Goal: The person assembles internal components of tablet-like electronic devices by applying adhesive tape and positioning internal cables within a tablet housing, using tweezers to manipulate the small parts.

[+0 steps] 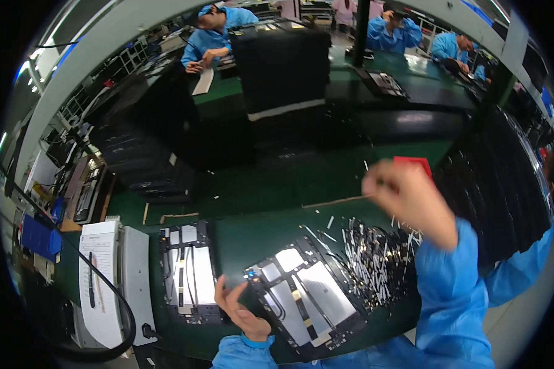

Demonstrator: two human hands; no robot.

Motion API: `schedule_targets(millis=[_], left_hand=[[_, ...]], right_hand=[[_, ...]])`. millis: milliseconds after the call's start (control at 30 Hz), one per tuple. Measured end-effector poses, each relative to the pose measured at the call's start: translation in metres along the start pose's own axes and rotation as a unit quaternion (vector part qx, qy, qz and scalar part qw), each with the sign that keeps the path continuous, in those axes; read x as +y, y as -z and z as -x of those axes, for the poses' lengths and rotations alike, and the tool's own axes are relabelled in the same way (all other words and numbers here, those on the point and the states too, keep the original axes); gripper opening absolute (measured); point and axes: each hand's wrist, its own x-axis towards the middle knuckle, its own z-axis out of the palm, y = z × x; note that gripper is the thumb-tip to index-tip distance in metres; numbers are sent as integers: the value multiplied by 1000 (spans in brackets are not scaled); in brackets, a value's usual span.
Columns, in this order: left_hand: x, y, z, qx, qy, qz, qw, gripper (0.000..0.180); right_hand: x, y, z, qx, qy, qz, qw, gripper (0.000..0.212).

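An opened flat electronic device (305, 295), with silver plates, black frame and ribbon cables, lies tilted on the green table in front of me. My left hand (245, 312) is at its left edge, fingers apart, with the fingertips next to the device's upper left corner. My right hand (409, 194) is raised over the table, slightly blurred, its fingers curled into a pinch. Whatever it may hold is too small to make out. Below it spreads a pile of small thin strips (378, 264), white and dark. Behind this hand shows part of a red box (415, 163).
A second opened device (189, 270) lies to the left. Beyond it are a paper sheet (101, 277) with a pen (92, 280) and a black cable (114, 289). Tall stacks of black trays (283, 71) stand at the back, left and right. Co-workers in blue sit across the table.
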Motion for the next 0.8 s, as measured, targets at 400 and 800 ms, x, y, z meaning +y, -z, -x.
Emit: schedule_targets(millis=[400,800], left_hand=[[43,11,25,-9,28,-19,999,33],[129,12,58,-435,203,211,852,26]], right_hand=[[30,-38,195,-115,-289,16,950,15],[4,-18,182,30,-354,-115,928,16]])
